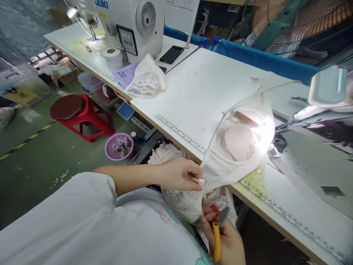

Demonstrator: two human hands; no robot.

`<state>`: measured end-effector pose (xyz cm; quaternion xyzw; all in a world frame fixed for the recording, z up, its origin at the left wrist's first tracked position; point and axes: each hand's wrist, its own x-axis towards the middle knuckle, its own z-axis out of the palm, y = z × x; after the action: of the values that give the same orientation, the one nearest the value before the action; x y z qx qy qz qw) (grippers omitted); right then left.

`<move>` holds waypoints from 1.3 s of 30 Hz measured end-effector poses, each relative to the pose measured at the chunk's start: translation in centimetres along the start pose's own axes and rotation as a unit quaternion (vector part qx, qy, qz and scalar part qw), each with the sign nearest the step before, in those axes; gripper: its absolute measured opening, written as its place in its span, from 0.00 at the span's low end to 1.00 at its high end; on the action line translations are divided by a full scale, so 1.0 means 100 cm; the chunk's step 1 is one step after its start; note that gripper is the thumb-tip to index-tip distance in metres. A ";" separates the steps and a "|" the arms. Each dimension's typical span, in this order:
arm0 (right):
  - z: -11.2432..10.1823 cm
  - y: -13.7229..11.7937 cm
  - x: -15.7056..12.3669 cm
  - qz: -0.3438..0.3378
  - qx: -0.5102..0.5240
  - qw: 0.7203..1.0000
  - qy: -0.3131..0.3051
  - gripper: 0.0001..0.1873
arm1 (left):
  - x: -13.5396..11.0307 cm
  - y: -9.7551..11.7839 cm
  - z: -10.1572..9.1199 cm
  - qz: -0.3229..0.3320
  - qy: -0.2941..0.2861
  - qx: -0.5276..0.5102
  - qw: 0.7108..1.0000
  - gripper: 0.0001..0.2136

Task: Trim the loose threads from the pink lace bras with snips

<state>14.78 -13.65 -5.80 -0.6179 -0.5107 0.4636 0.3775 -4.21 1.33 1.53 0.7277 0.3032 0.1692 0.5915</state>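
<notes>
My left hand pinches the edge of a white lace bra, whose cups lie on the table's front part beside the lit sewing machine head. More of the white lace hangs below the table edge, over my lap. Lower down, my right hand is closed around scissors with yellow and red handles. Its thumb and fingertips also touch the hanging lace, though whether they grip it is hard to tell.
A second sewing machine stands at the back left, with a thread cone, a lace cup and a phone near it. On the floor are a red stool and a purple basket. A fan stands behind.
</notes>
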 end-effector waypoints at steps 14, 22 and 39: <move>-0.030 -0.075 0.029 -0.121 0.015 0.992 0.045 0.07 | 0.016 0.015 0.035 0.002 -0.108 0.069 0.992 0.11; -0.021 -0.073 0.032 -0.113 0.072 0.987 0.086 0.06 | 0.008 0.005 0.044 0.059 0.014 -0.061 0.996 0.07; 0.021 -0.015 0.015 -0.071 -0.127 0.988 0.053 0.10 | -0.011 -0.026 -0.017 -0.006 0.198 -0.132 0.971 0.06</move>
<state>12.41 -11.90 -5.28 -0.6465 -0.5878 0.3334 0.3541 -6.72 2.18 -0.42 0.5937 0.3938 0.3443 0.6114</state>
